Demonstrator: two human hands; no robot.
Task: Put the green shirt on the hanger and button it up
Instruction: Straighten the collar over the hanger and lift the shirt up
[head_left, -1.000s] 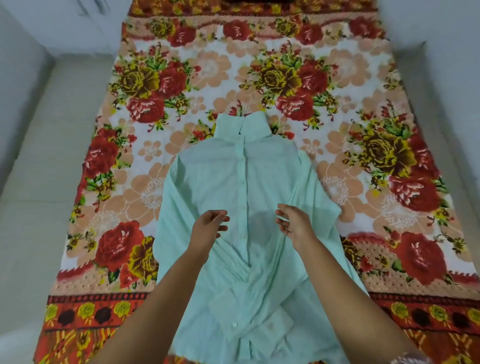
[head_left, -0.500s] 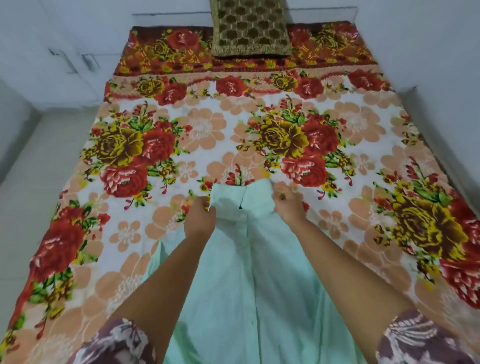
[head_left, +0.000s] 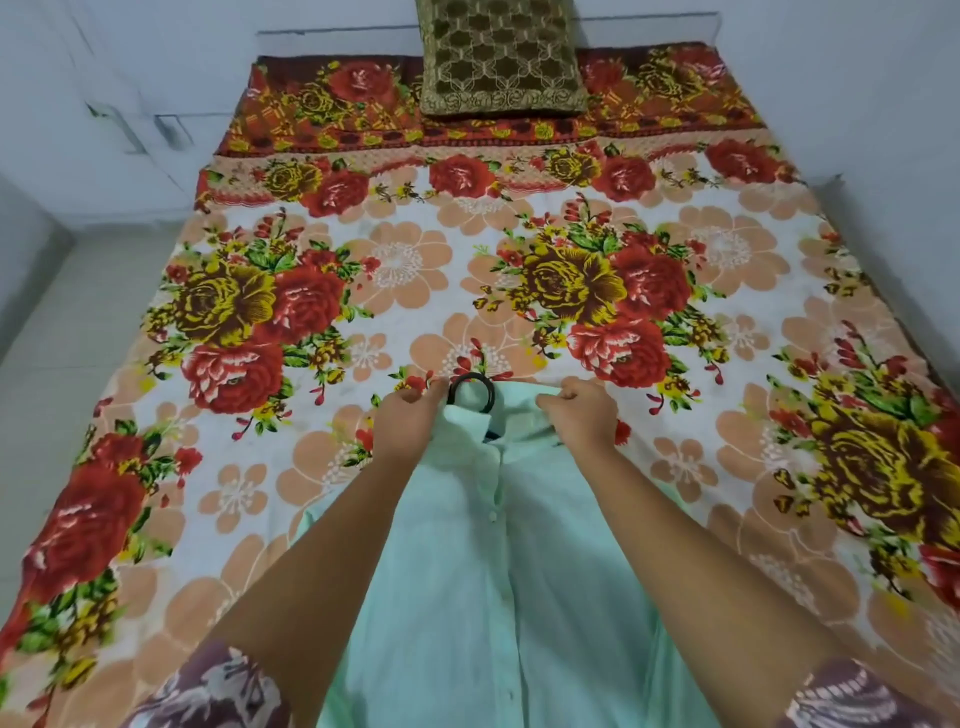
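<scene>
We see a pale mint-green, long-sleeved cotton shirt (head_left: 498, 571) lying front-up on a bed, its collar end pointing away from us towards the head of the bed. The bed is covered by a floral sheet (head_left: 395, 270) printed with red and yellow roses on white and peach. At the neck of the shirt the black curved hook of a hanger (head_left: 470, 375) pokes out above the collar and lies on the sheet; the rest of the hanger is hidden inside the fabric (only a small dark piece shows in the neck opening). The left hand (head_left: 405, 426) has its fingers curled and pinches the left side of the collar, just beside the hook. The right hand (head_left: 582, 415) is likewise closed, gripping the right side of the collar. The two hands are near each other, with the hook between them. Small white buttons (head_left: 492, 515) run down the front placket, where the two panels meet; whether each is fastened we cannot tell. A brown-gold patterned cushion (head_left: 501, 57) sits at the head of the bed against a pale wall.
</scene>
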